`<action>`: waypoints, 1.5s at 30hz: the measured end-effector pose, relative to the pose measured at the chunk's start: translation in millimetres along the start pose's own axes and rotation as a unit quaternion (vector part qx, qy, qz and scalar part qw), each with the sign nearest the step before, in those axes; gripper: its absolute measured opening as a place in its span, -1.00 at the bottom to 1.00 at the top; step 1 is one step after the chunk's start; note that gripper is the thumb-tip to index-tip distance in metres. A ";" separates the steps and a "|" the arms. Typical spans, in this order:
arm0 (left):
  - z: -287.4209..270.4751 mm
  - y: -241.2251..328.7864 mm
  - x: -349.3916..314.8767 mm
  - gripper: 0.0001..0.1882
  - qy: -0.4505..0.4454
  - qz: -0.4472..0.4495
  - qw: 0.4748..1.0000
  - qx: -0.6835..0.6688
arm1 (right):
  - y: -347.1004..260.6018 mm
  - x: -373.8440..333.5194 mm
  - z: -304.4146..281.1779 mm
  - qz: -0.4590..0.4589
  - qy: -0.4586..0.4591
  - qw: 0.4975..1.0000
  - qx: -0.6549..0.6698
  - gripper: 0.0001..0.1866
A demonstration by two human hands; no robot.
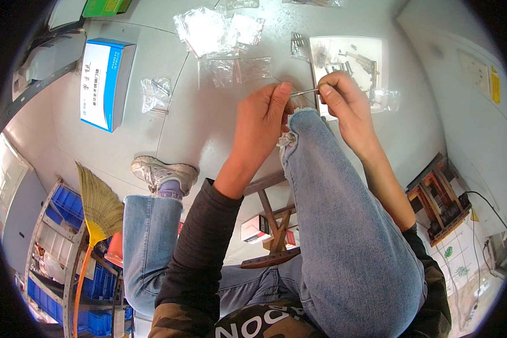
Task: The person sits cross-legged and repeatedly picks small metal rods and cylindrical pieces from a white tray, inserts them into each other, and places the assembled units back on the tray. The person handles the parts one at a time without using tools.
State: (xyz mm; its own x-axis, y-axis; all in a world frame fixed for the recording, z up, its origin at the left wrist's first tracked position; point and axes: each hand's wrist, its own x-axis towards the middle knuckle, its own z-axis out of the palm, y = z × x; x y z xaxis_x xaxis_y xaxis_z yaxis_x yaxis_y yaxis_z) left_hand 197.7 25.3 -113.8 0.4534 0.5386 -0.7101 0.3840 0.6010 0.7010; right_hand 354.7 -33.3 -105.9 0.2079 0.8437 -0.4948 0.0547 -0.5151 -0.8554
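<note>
Above my raised right knee, both hands are brought close together. A thin metal rod [305,92] spans the gap between them. My left hand [260,119] pinches its left end between thumb and curled fingers. The other end sits in the fingertips of my right hand [348,107]. Which kind of part the rod is cannot be made out. Just beyond the right hand lies a white tray [377,48] with several small metal parts in it. Beside the tray is a small clear bag [299,46] of metal pins.
Clear plastic bags [205,31] lie on the grey floor ahead, with a bagged metal part [155,94] farther left. A blue and white box [104,84] stands at the left. Nearer are a broom [98,203] and a shelf rack [56,253]; a wooden rack [438,197] is at right.
</note>
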 end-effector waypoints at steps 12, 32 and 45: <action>5.3 -8.6 5.0 -0.82 0.015 0.100 0.995 0.016 | 1.9 0.6 -4.1 0.018 -0.003 1.000 0.011 -0.82; 7.5 -2.4 3.8 -0.72 0.074 0.093 0.992 -0.044 | 1.4 -0.1 -6.5 0.018 0.000 1.000 0.007 -0.82; 3.4 -0.6 2.0 -0.77 0.028 0.012 0.999 -0.022 | 2.0 0.2 -6.2 0.002 0.000 1.000 0.005 -0.82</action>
State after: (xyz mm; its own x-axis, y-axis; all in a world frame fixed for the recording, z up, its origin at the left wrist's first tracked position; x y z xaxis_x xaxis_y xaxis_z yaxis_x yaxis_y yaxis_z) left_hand 201.2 24.1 -115.5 0.4164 0.5851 -0.6959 0.3367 0.6117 0.7158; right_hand 360.9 -35.1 -106.7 0.2079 0.8416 -0.4986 0.0438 -0.5172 -0.8548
